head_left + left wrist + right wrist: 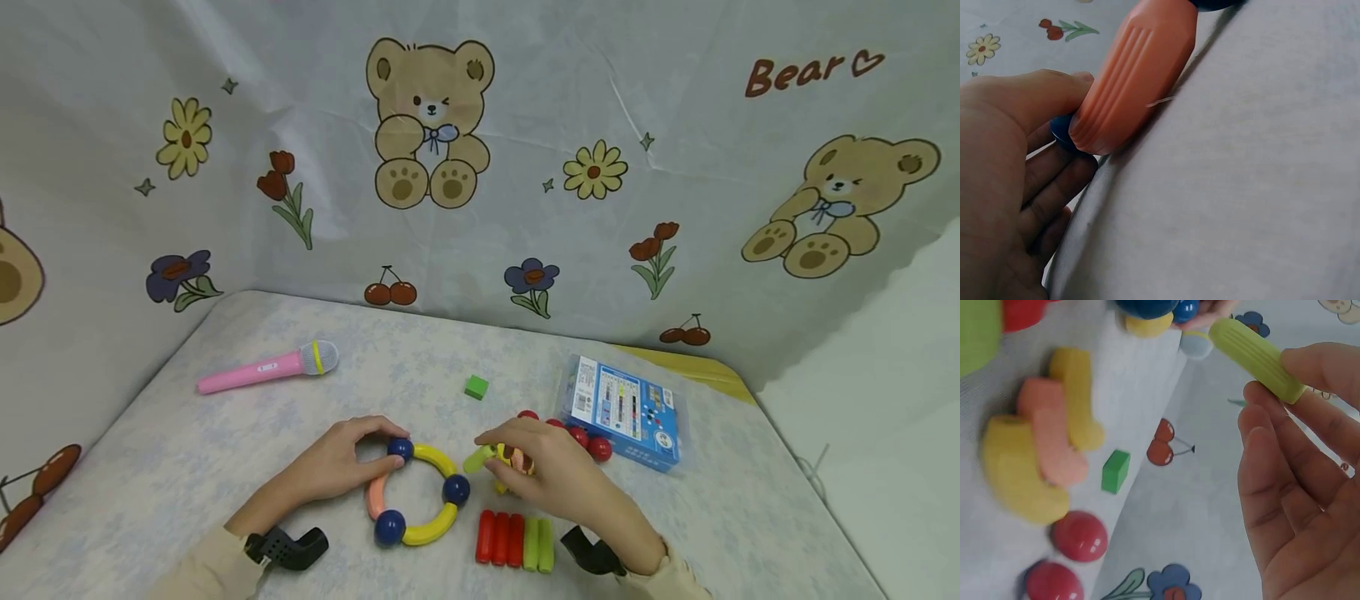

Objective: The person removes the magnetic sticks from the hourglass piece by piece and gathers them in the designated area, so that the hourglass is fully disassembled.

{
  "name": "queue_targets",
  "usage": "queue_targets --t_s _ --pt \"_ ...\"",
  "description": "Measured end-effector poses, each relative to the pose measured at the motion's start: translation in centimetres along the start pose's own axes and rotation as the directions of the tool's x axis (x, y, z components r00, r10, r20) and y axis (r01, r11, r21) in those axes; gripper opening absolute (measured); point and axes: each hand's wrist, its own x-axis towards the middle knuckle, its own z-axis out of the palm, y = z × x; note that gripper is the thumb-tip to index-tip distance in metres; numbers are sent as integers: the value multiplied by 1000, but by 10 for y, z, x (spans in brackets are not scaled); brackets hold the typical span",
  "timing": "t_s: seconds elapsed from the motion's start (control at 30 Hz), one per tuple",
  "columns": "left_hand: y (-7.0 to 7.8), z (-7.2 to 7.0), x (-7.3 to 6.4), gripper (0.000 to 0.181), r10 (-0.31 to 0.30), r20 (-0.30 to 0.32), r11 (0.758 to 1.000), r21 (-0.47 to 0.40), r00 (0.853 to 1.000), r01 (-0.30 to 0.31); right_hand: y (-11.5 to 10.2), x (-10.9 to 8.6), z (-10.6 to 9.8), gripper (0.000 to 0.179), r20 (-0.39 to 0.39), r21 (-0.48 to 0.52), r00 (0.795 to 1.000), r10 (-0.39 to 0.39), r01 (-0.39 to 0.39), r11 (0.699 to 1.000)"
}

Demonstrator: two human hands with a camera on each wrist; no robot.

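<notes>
Your left hand had its fingers clamped on one of three navy-blue balls in a ring with two yellow curved rods and one salmon curved rod on the tabletop. Your right hand pinched one lime-green ribbed rod near the ring. Three red rods and two lime-green rods lay nearby. The backdrop cloth read "Bear".

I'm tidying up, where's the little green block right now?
In the head view, the green block lies beyond the right hand, between the pink microphone on its left and the blue box on its right.
</notes>
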Motion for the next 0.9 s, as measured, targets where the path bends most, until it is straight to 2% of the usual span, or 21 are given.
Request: queue_targets --t_s 0.2,0.6,0.7,0.9 --pt "0 0 0 36 8 -4 1000 2 1000 -8 15 -22 -6 21 -18 108 996 89 -87 990" --pt "1 0 0 38 10 -3 1000 2 1000 -10 36 -58 -10 19 -2 195 990 142 -139 971" --pt "1 -1 0 37 13 -8 1000 3 1000 -13 40 -64 -13 17 33 207 987 155 -159 965" --pt "0 0 0 37 11 -10 1000 13 1000 -11 47 -72 -18 20 154 229 974 166 -198 953"
